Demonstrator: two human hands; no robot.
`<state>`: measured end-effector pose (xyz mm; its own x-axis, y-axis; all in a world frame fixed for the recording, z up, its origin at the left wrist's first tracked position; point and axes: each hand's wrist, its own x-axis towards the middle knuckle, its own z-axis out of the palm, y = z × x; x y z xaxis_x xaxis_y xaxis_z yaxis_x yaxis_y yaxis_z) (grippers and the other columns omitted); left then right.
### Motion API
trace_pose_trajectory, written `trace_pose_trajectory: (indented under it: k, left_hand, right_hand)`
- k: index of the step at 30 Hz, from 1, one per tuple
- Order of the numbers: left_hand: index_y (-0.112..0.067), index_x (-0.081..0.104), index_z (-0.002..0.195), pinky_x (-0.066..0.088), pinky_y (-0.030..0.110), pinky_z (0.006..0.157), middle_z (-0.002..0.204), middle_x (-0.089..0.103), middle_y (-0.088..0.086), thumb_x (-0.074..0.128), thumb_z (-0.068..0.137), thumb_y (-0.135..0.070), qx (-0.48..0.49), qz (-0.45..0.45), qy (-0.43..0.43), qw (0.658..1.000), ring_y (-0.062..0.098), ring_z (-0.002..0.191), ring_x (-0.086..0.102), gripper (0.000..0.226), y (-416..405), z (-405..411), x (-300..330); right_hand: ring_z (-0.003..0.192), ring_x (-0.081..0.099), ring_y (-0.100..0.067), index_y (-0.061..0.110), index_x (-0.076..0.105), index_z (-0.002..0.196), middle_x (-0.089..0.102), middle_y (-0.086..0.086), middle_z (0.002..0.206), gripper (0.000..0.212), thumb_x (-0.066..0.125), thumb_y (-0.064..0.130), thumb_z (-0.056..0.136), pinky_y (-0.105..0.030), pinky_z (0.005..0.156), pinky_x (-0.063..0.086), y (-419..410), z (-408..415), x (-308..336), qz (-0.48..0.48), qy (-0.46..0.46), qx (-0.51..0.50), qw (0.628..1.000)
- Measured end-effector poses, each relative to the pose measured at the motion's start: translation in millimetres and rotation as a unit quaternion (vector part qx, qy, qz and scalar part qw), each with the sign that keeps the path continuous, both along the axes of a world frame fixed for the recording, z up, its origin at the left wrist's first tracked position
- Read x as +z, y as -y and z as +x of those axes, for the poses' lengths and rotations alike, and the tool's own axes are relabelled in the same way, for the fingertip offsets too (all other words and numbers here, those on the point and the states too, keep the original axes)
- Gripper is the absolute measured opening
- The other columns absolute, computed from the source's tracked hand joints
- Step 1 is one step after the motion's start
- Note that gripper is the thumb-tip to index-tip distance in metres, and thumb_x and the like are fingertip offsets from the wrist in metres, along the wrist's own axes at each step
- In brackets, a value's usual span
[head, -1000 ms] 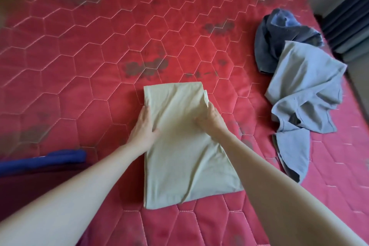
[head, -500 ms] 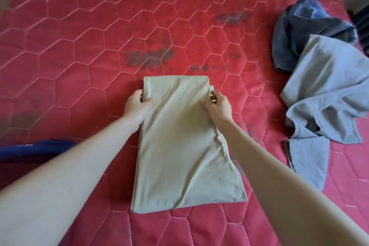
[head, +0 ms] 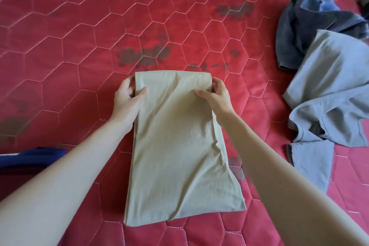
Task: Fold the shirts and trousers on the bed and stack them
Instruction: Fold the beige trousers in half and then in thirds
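Far-edge grip on the half-folded beige garment

Our left hand [head: 127,99] and right hand [head: 216,96] have slid up from mid-length and now pinch the far corners of the beige garment [head: 179,146], thumbs on top, which suggests the final fold toward us is next. Right of the right hand, a grey-blue shirt [head: 329,94] and dark blue garment [head: 299,26] lie unfolded on the red mattress [head: 79,46].

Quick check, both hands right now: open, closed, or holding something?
Left hand: pinches the far left corner of the beige folded garment, thumb on top.
Right hand: pinches the far right corner of the same garment.
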<state>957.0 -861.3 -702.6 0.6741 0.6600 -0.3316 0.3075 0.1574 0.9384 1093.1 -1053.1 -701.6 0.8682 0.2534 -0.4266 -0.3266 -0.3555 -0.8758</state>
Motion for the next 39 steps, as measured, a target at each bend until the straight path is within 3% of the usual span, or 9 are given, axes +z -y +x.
trace_pose_trajectory:
  k: [6,12,16,19,23,27,31,36,39]
  left_hand:
    - [-0.028,0.059,0.105,0.053,0.034,0.086,0.103,0.069,-0.009,0.060,0.093,-0.024,-0.102,0.012,-0.088,0.991,0.011,0.099,0.066,0.014,22.2,-41.7,7.6]
    - [-0.027,0.062,0.108,0.054,0.029,0.078,0.101,0.073,-0.007,0.056,0.096,-0.019,-0.146,-0.026,-0.086,0.985,0.009,0.093,0.069,0.015,39.4,-87.8,42.6]
    - [-0.027,0.065,0.103,0.054,0.030,0.072,0.095,0.074,-0.006,0.059,0.095,-0.023,-0.156,-0.041,-0.125,0.979,0.011,0.088,0.071,0.011,52.8,-109.5,44.8]
    - [-0.008,0.065,0.091,0.050,0.041,0.077,0.083,0.073,0.005,0.062,0.093,-0.021,-0.189,0.078,-0.223,0.953,0.026,0.085,0.068,0.014,59.3,-112.2,27.0]
    - [-0.014,0.065,0.078,0.042,0.016,0.061,0.070,0.066,-0.010,0.073,0.083,-0.024,-0.116,0.176,-0.221,0.952,0.004,0.068,0.062,0.014,58.7,-104.9,18.1]
    - [-0.024,0.062,0.074,0.037,0.001,0.056,0.067,0.062,-0.014,0.078,0.079,-0.031,-0.111,0.166,-0.242,0.950,-0.005,0.063,0.056,0.017,51.2,-98.2,15.5]
    - [-0.026,0.068,0.074,0.039,0.010,0.060,0.067,0.066,-0.012,0.077,0.079,-0.031,-0.128,0.133,-0.213,0.959,-0.002,0.062,0.058,0.012,47.7,-100.2,13.9]
    - [-0.027,0.072,0.079,0.050,0.037,0.074,0.075,0.070,-0.004,0.071,0.082,-0.034,-0.111,0.078,-0.131,0.982,0.013,0.072,0.064,0.007,38.9,-91.4,19.3]
    - [-0.023,0.072,0.081,0.050,0.037,0.076,0.078,0.071,-0.003,0.069,0.086,-0.026,-0.087,0.085,-0.145,0.982,0.017,0.075,0.064,0.006,33.7,-74.1,14.1]
  right_hand:
    - [0.089,0.070,-0.021,0.007,0.063,0.106,0.073,-0.005,0.098,0.020,0.067,0.017,0.090,-0.036,0.077,0.057,32.6,-37.4,11.3,-0.004,-0.045,0.093,0.995]
    - [0.075,0.051,-0.023,-0.010,0.053,0.090,0.059,-0.031,0.087,0.034,0.060,0.023,0.092,-0.053,0.070,0.047,65.1,-71.4,38.3,-0.061,0.016,0.090,0.994]
    - [0.070,0.050,-0.020,-0.008,0.054,0.083,0.060,-0.028,0.080,0.037,0.063,0.028,0.086,-0.053,0.065,0.046,85.9,-93.4,35.0,-0.079,0.000,0.062,0.995]
    - [0.068,0.051,-0.025,-0.004,0.058,0.080,0.062,-0.016,0.074,0.022,0.063,0.015,0.090,-0.042,0.064,0.044,90.7,-107.0,15.0,-0.195,0.030,0.091,0.976]
    - [0.075,0.062,-0.010,0.023,0.067,0.080,0.066,0.012,0.075,0.007,0.073,0.022,0.083,-0.028,0.072,0.048,89.2,-109.7,7.2,-0.237,0.055,0.003,0.970]
    - [0.074,0.061,-0.009,0.020,0.068,0.082,0.065,0.013,0.074,0.016,0.078,0.032,0.078,-0.028,0.069,0.047,87.3,-110.3,10.2,-0.251,0.033,-0.036,0.967]
    - [0.069,0.058,-0.009,0.017,0.070,0.084,0.064,0.010,0.072,0.016,0.075,0.032,0.081,-0.031,0.068,0.046,90.6,-117.0,14.9,-0.232,0.036,-0.019,0.972]
    - [0.063,0.056,-0.001,0.023,0.071,0.082,0.066,0.013,0.067,0.010,0.073,0.033,0.082,-0.030,0.066,0.048,84.8,-112.9,18.8,-0.170,0.086,-0.082,0.978]
    - [0.061,0.053,0.000,0.024,0.070,0.078,0.063,0.018,0.063,0.010,0.073,0.032,0.082,-0.027,0.065,0.044,73.2,-94.5,13.5,-0.170,0.082,-0.078,0.979]
